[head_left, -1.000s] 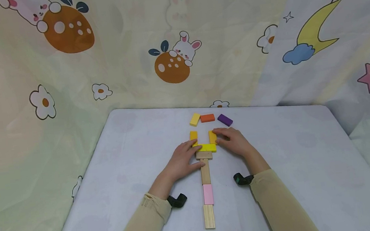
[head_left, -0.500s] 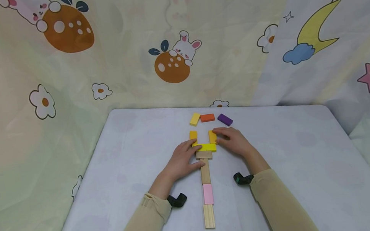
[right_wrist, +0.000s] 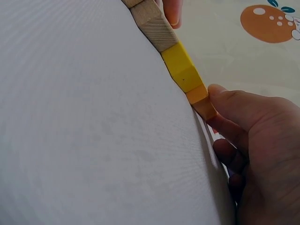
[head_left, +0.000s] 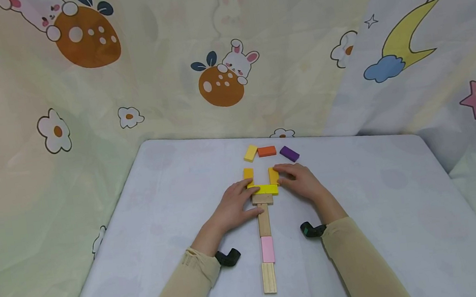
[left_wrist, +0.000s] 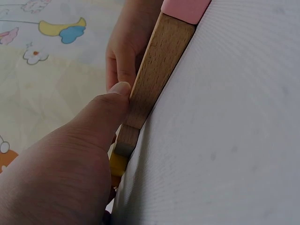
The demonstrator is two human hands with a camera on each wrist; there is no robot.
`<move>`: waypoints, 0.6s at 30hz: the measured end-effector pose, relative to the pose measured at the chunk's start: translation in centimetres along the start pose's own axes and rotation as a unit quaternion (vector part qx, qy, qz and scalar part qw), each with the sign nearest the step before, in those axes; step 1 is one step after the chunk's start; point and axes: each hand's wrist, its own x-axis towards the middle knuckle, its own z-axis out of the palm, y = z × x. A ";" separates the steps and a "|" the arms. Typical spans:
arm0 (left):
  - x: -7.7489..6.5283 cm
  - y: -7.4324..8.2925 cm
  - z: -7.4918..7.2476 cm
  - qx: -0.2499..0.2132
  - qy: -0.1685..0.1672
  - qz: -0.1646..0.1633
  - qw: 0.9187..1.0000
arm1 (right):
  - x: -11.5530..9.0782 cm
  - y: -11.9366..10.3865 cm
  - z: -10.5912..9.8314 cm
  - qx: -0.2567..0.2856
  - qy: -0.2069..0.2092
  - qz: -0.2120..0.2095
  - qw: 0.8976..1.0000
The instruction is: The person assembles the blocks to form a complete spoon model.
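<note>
- Right hand [head_left: 299, 180]: thumb and finger pinching right orange block [head_left: 273, 176], which lies on table [head_left: 171, 186], long axis pointing away from person.
- Left hand [head_left: 233, 206]: spread, fingertip on crosswise yellow block [head_left: 267, 190], thumb touching lengthwise wooden block [head_left: 264, 223].
- Pink block [head_left: 267, 249]: lengthwise, nearer person.

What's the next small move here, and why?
Probably ease the right hand off the right orange block: it meets the yellow bar and roughly lines up across from the left orange block, while the purple block lies apart beyond.
</note>
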 end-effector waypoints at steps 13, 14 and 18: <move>-0.1 -0.1 -0.1 -0.001 -0.003 0.002 1.000 | -0.2 -0.5 0.0 0.054 0.025 0.037 0.998; -0.1 -0.1 -0.1 -0.001 -0.003 0.003 1.000 | -0.2 -0.5 -0.1 0.064 0.028 0.042 0.997; 0.0 -0.1 0.1 -0.002 -0.002 0.002 1.000 | -0.2 -0.4 -0.5 0.092 0.036 0.058 0.993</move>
